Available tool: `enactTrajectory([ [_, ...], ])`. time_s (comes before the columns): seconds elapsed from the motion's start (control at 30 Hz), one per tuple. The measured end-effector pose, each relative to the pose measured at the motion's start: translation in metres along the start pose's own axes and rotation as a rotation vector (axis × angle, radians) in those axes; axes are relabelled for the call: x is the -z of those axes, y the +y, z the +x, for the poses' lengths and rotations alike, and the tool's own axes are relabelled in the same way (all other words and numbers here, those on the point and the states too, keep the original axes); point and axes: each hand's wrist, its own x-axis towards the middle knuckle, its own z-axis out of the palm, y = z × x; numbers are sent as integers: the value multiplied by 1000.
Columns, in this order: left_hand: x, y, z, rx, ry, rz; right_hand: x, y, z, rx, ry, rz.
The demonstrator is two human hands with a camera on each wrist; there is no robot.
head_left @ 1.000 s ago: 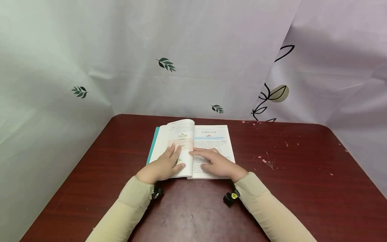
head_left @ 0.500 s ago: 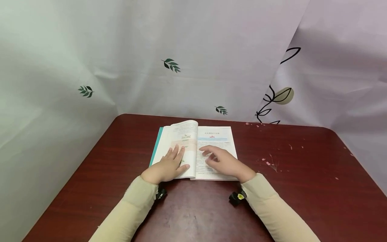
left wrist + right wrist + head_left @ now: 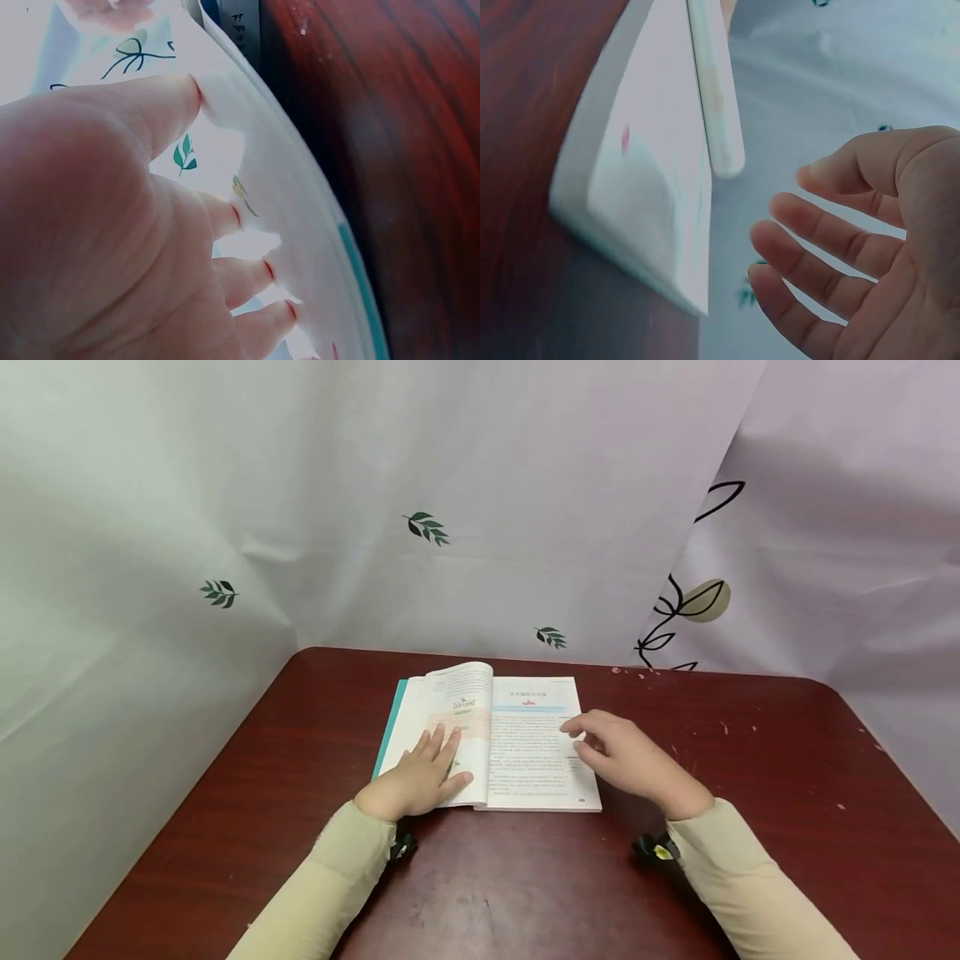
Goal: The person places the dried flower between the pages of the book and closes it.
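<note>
An open book [image 3: 525, 768] with printed pages and a teal cover edge lies on the table. My left hand [image 3: 416, 777] rests with spread fingers on its left page, which bulges up near the spine. In the left wrist view, the fingertips of the left hand [image 3: 135, 225] touch the page. My right hand [image 3: 633, 756] hovers over the book's right edge, fingers loosely bent and holding nothing. The right wrist view shows the right hand [image 3: 862, 240] apart from the book [image 3: 645, 195], with a gap between thumb and fingers.
The dark red wooden table [image 3: 480, 885] extends around the book. Small pink bits [image 3: 617, 671] are scattered on its right side. A pale curtain [image 3: 480, 485] with leaf prints hangs behind the table and along its sides.
My right hand has lifted from the right page near the spine and moved right to the book's outer edge. My left hand keeps its place on the left page.
</note>
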Motion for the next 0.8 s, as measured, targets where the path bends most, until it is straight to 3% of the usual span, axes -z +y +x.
enactTrajectory([
  [0.17, -1, -1, 0, 1, 10, -6, 17, 14, -11, -80, 0, -43],
  [0.57, -3, 2, 0, 1, 0, 8, 49, 48, -36, -400, -35, -39],
  [0.8, 0, 1, 0, 16, 0, 10, 61, 66, -43, -496, -127, -106],
])
